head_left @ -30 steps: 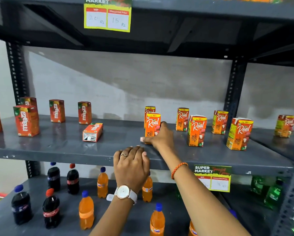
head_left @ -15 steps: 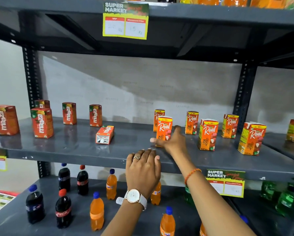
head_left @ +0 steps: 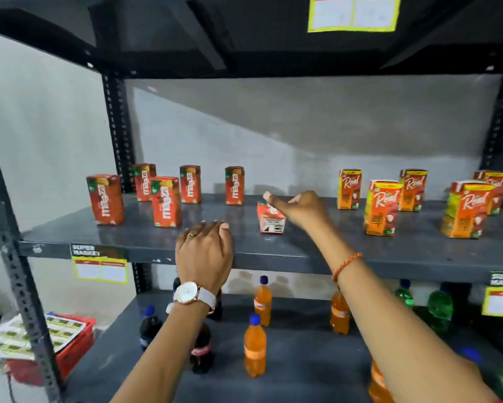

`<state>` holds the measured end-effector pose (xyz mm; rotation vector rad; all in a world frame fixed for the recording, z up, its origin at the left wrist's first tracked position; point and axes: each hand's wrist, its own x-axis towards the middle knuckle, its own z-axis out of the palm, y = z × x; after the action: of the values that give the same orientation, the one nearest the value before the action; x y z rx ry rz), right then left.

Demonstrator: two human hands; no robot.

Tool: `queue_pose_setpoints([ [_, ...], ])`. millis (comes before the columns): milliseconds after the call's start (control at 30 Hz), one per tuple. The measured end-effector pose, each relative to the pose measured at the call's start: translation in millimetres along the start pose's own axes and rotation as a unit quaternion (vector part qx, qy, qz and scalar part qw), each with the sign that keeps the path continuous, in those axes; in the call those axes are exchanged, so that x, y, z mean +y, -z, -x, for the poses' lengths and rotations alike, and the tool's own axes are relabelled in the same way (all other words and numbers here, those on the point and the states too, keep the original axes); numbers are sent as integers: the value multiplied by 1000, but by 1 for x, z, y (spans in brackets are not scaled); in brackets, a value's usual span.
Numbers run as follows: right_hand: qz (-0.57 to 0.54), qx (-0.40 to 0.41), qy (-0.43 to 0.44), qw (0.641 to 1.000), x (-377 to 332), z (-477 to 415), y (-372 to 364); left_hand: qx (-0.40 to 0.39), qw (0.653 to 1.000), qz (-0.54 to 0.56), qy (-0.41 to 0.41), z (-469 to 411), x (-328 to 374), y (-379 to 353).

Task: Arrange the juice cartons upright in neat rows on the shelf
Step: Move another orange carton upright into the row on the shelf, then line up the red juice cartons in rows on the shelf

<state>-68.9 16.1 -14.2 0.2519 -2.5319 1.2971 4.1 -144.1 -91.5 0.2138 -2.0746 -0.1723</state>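
Observation:
On the grey shelf [head_left: 311,245], several red Maaza cartons stand upright at the left, such as one at the front [head_left: 166,202] and one further back [head_left: 234,185]. One Maaza carton [head_left: 270,221] lies on its side in the middle. Several orange Real cartons stand upright at the right, among them a front one [head_left: 380,208] and a back one [head_left: 348,189]. My right hand [head_left: 301,209] reaches over the far right end of the lying carton with fingers stretched out; it touches or nearly touches it. My left hand [head_left: 203,251] rests on the shelf's front edge and holds nothing.
The lower shelf holds orange soda bottles [head_left: 254,347], dark cola bottles [head_left: 201,349] and green bottles [head_left: 439,308]. Yellow price tags [head_left: 100,269] hang on the shelf edges. A dark upright post [head_left: 20,289] stands at the left, with a red crate [head_left: 72,347] bearing printed sheets behind it.
My right hand has left the upright Real carton and moved left to the lying Maaza carton. The view has swung left and closer. My left hand stays on the shelf edge.

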Motion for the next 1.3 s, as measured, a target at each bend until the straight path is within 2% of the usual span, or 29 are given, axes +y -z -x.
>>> queue_pose_setpoints([
  [133,12,-95,-133,986,-22,-14,-13,25,998,-1,-51,0,-19,-9],
  [233,77,-120,-158,977,-29,-15,-18,42,997,2,-62,0,-19,-10],
  [400,165,-55,-132,976,-34,-8,-32,31,998,17,-53,0,-21,-11],
  [500,165,20,-112,980,-30,3,-37,21,998,22,-55,-1,-20,-10],
  [567,133,73,-103,983,-24,11,-37,15,998,25,-61,0,-20,-10],
  [667,-15,164,-28,986,-14,15,-36,15,997,35,-72,0,-20,-10],
  [733,-133,195,21,971,-11,17,-35,20,997,43,-67,1,-20,-12],
  [800,-194,208,73,956,-10,19,-34,29,997,44,-61,1,-18,-14],
  [967,-238,223,114,938,-6,18,-39,14,999,29,-43,3,-16,-13],
  [1300,-211,218,120,945,0,13,-42,-19,999,5,-30,5,-12,-8],
])
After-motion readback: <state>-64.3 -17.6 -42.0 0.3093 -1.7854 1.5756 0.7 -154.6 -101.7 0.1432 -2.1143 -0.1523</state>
